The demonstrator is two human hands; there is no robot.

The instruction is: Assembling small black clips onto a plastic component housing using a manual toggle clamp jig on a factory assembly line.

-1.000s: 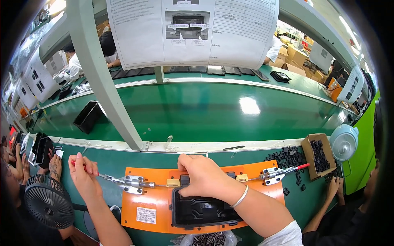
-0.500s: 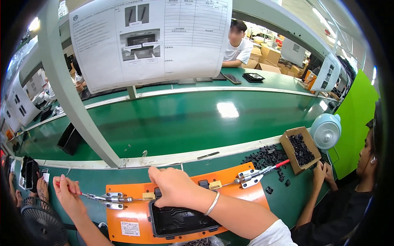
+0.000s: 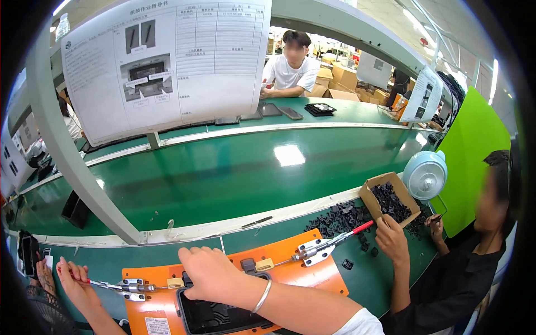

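A black plastic case (image 3: pixel 223 315) lies open side up on an orange fixture plate (image 3: pixel 139 273). My right hand (image 3: pixel 215 274) reaches across it, closed over its far left rim, with the thumb on the inner side; the palm hides what lies beneath the fingers. My left hand (image 3: pixel 78 286) is closed around the red handle of the left toggle clamp (image 3: pixel 134 287), whose rod runs to a brass block (image 3: pixel 175 283) beside the case. The right toggle clamp (image 3: pixel 314 252), with a red grip, points at another brass block (image 3: pixel 263 264) beside a small black clip (image 3: pixel 247 265).
Loose black clips (image 3: pixel 340 218) lie heaped near a cardboard box (image 3: pixel 391 195) of more. A light blue fan (image 3: pixel 425 176) stands behind it. At right, a co-worker's hand (image 3: pixel 391 239) is near the box. A post (image 3: pixel 84 145) and a hanging sheet (image 3: pixel 167 61) stand ahead.
The view has shifted, so the bench appears farther left and lower. Both my hands keep their places on the case and clamp handle. The right co-worker's hands have moved apart.
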